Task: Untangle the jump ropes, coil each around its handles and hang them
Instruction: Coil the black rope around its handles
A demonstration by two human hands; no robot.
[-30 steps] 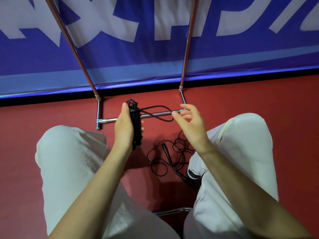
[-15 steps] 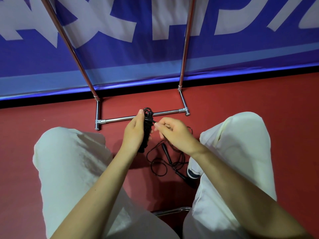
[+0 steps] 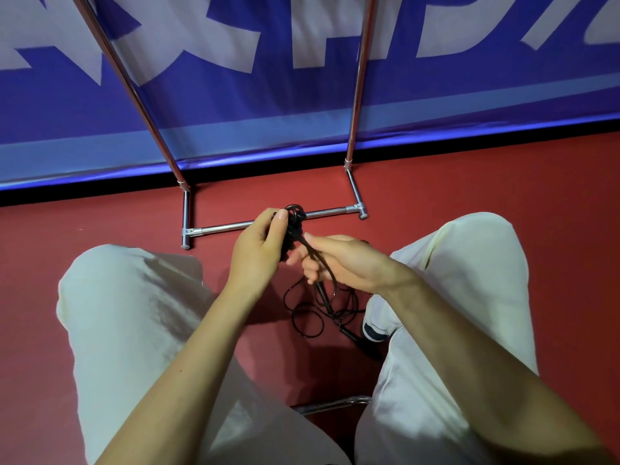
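Hands at knee level, both working one black jump rope above the red floor.

Left hand (image 3: 258, 253) grips the coiled rope bundle (image 3: 292, 226), fingers curled round the wrapped handles and thumb pressed along the upper side; a small loop of cord stands up from the top of the bundle. Right hand (image 3: 339, 260) pinches the loose cord (image 3: 320, 260) that runs down from the bundle, fingers curled round it just beside the left hand. Second jump rope (image 3: 318, 313) lies uncoiled on the floor (image 3: 100, 226) between the person's knees, its loops overlapping and its black handles lying among them, next to the shoe (image 3: 375, 325). Chrome rack base (image 3: 221, 227) stands on the floor beyond the hands, its two uprights rising in front of the blue banner (image 3: 469, 95).
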